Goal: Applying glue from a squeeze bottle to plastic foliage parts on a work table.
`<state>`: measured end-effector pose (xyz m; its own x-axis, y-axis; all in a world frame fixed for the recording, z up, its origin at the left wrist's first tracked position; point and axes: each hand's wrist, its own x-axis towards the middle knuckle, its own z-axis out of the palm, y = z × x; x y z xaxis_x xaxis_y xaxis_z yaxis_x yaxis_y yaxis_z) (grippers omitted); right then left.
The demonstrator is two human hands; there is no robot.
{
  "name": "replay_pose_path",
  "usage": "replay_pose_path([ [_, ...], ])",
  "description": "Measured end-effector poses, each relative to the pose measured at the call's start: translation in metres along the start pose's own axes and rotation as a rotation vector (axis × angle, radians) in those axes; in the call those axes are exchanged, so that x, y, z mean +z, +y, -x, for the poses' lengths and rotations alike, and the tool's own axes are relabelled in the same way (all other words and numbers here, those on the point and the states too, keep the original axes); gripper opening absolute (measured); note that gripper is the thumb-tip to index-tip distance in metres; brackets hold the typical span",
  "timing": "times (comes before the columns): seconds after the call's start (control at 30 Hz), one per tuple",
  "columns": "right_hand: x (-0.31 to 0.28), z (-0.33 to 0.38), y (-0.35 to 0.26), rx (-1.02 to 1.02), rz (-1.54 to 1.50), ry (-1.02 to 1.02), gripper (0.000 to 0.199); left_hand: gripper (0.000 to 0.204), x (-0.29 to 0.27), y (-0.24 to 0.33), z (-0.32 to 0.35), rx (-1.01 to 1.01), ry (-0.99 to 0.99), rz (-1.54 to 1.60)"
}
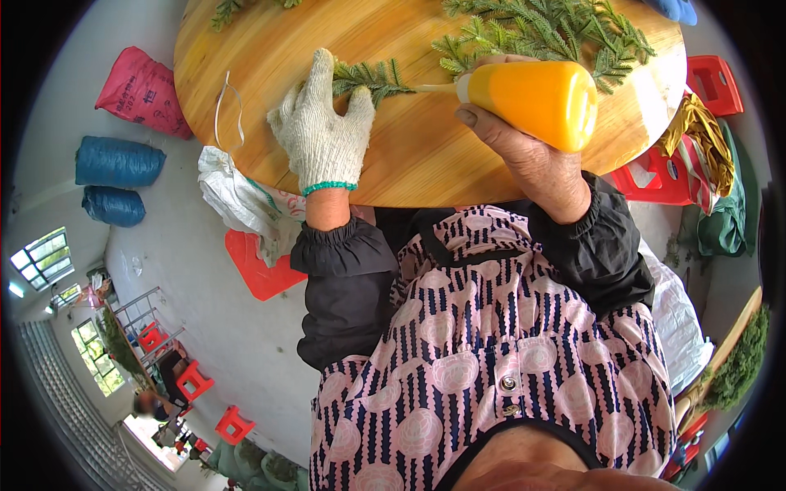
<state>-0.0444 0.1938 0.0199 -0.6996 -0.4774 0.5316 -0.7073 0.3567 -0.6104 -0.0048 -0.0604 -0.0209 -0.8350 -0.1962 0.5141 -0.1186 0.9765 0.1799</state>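
Observation:
My left hand (326,135), in a white knitted glove with a green cuff, rests over a small green fir sprig (372,80) on the wooden table. Its index finger lies across the sprig and its thumb sits just below, holding it against the wood. My bare right hand (524,151) is wrapped round a yellow squeeze bottle (540,100), tilted on its side with its pale nozzle (434,87) pointing left. The nozzle tip is at the sprig's right end; whether anything comes out cannot be made out.
More fir branches (557,29) are heaped at the table's far right. A white sack (237,192) hangs at the left edge of the round table (409,176). Red stools (262,266) stand around it. Blue bundles (120,161) and a pink sack (141,92) lie left. Another person (154,405) is in the distance.

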Motion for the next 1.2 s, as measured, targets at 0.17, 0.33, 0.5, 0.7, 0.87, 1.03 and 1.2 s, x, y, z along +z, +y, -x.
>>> replay_pose_path([
  [0.17, -0.012, 0.013, 0.006, 0.239, -0.589, 0.202, 0.029, 0.058, -0.009, -0.003, -0.004, -0.014, -0.044, 0.044],
  [0.33, -0.051, 0.035, 0.037, 0.411, -1.389, 0.405, 0.034, 0.053, 0.004, 0.002, -0.005, 0.032, 0.041, 0.302],
  [0.5, -0.09, 0.056, 0.078, 0.5, -1.621, 0.646, 0.04, 0.073, 0.014, 0.052, -0.021, 0.106, -0.022, 0.503],
  [0.7, -0.124, 0.046, 0.122, 0.339, -1.525, 0.884, 0.031, 0.098, 0.023, 0.103, -0.06, 0.291, -0.082, 0.323],
  [0.87, -0.138, 0.032, 0.153, 0.271, -1.505, 0.924, 0.032, 0.105, 0.029, 0.147, -0.1, 0.424, -0.143, 0.263],
  [1.03, -0.12, 0.035, 0.16, 0.346, -1.573, 1.122, 0.042, 0.107, 0.037, 0.203, -0.116, 0.458, -0.44, 0.028],
  [1.2, -0.114, 0.035, 0.153, 0.289, -1.535, 1.13, 0.042, 0.096, 0.038, 0.232, -0.132, 0.437, -0.608, 0.032],
])
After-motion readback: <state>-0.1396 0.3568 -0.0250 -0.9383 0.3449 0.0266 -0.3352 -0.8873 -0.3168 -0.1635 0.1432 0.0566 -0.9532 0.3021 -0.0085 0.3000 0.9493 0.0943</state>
